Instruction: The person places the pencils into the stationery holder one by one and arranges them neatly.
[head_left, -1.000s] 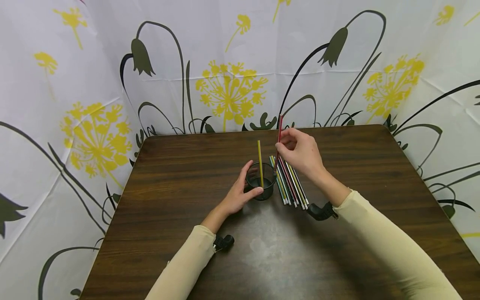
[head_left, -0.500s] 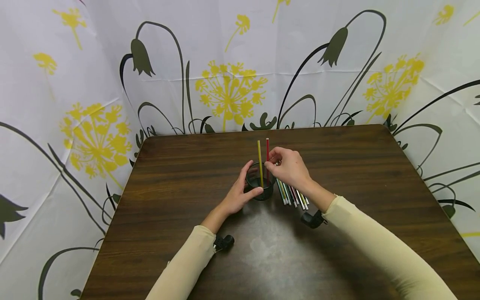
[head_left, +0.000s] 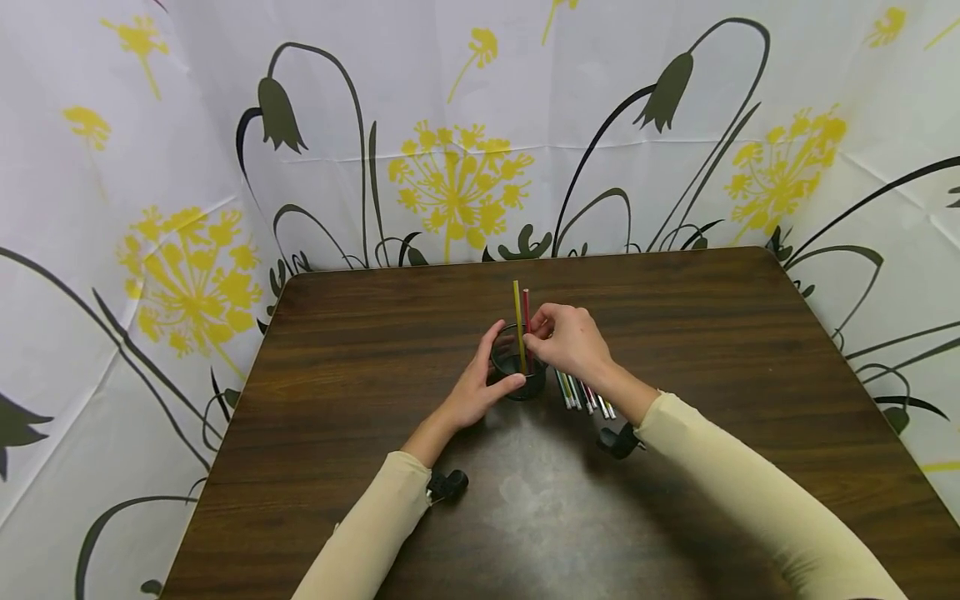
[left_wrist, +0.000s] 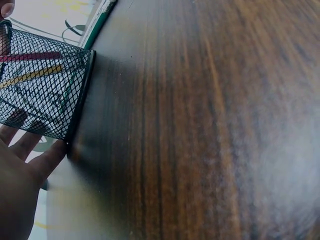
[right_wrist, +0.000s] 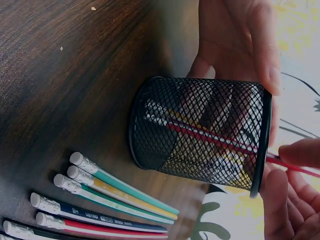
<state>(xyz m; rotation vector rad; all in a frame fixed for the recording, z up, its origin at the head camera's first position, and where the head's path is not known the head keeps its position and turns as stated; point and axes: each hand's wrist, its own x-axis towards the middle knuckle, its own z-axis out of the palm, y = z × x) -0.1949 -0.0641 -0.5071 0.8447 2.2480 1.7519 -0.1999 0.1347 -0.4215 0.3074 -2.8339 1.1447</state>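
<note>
A black mesh pencil cup [head_left: 531,388] stands upright on the table, with a yellow pencil [head_left: 517,307] leaning inside it. My left hand [head_left: 472,390] holds the cup from the left, thumb on the near side and fingers round the far side. My right hand [head_left: 576,342] pinches a red pencil [head_left: 527,300] above the rim. Through the mesh in the right wrist view, the red pencil's eraser end shows low inside the cup [right_wrist: 220,167], beside the yellow one. Right of the cup lie several pencils [head_left: 585,397], partly hidden under my right hand.
The dark wood-grain table [head_left: 360,333] reaches back to a white curtain [head_left: 420,83] printed with flowers. In the right wrist view the loose pencils, among them a dark blue pencil [right_wrist: 80,212], point their white erasers the same way.
My right hand has moved left and down, bringing the red pencil from beside the cup to inside it. The left hand has stayed on the cup.
</note>
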